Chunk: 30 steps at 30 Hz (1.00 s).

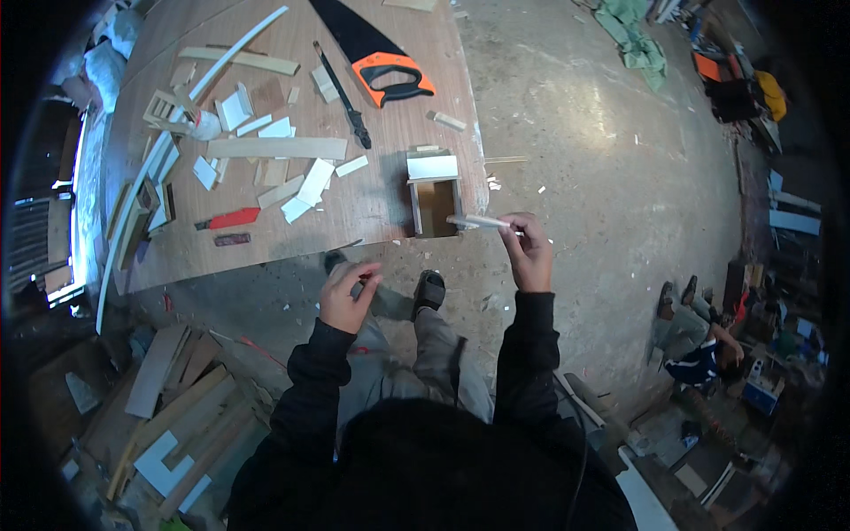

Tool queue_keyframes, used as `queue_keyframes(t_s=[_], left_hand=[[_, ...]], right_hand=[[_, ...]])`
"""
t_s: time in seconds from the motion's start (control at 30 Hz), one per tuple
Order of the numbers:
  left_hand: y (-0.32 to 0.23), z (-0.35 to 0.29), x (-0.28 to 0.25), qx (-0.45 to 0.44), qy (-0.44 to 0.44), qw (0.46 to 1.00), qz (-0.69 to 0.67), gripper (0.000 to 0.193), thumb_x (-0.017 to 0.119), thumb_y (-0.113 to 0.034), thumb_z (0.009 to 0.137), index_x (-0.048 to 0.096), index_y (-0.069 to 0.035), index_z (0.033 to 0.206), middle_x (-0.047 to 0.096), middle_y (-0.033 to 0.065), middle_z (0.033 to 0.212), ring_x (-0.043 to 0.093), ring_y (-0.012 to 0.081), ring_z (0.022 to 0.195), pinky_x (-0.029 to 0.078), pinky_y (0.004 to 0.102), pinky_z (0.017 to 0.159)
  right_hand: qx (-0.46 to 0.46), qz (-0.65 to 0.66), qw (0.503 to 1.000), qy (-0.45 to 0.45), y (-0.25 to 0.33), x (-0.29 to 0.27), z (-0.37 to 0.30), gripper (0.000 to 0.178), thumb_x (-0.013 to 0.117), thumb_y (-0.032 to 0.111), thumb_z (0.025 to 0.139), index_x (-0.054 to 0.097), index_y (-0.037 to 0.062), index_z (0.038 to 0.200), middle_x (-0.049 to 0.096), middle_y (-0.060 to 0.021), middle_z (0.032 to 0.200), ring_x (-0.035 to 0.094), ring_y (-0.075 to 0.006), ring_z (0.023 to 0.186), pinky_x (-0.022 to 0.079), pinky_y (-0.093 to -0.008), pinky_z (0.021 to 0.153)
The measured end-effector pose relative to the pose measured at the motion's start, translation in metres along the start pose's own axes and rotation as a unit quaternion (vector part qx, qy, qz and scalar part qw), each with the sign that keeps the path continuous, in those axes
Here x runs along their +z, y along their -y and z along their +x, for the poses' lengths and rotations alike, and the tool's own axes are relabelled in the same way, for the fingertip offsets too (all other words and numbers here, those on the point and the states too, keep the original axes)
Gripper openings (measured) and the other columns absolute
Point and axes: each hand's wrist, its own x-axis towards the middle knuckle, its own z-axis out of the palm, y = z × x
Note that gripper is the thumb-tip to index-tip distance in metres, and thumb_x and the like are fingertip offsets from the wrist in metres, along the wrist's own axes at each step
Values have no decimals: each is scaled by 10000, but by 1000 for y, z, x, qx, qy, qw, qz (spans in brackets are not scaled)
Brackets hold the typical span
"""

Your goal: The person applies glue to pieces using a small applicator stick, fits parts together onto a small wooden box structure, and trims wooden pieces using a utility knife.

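Between the thumb and fingers of my right hand (529, 252) is a thin, pale wooden strip (476, 220). Its left end reaches over the front right corner of a small open wooden box (415, 211). The box stands at the table's near right corner, with a white panel (432, 166) across its far part. My left hand (348, 296) is in front of the table edge, apart from the box. Its fingers are curled, with thumb and index tips close together; whether anything small is between them I cannot make out.
On the wooden table (292, 234) lie an orange-handled handsaw (376, 66), a narrow dark saw (341, 93), a red utility knife (228, 219) and several wood offcuts (288, 148). Boards (190, 398) are piled at lower left. Another person (699, 350) crouches at right.
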Motion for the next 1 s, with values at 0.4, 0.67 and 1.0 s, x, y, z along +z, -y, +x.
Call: queue_keyframes(t_s=[0.4, 0.67, 1.0], left_hand=[[49, 15, 94, 80, -90, 991, 49, 238, 755, 1, 715, 687, -41, 940, 638, 107, 864, 609, 302, 831, 487, 383, 748], [72, 19, 121, 83, -80, 993, 16, 351, 768, -13, 712, 672, -94, 1039, 663, 65, 921, 587, 285, 880, 482, 389, 768], [80, 23, 128, 72, -88, 993, -8, 372, 792, 22, 662, 691, -163, 969, 678, -21, 919, 560, 238, 898, 468, 340, 746]], right_hand=[[-96, -155, 983, 23, -53, 20, -31, 286, 708, -137, 708, 718, 52, 922, 586, -92, 916, 629, -196, 825, 518, -279, 693], [-109, -110, 987, 38, -91, 44, -27, 312, 727, -104, 672, 740, 84, 920, 589, -92, 915, 625, -192, 807, 524, -288, 690], [-77, -112, 990, 25, -92, 50, -23, 306, 746, -93, 645, 719, 73, 901, 619, -79, 887, 638, -192, 774, 516, -277, 669]])
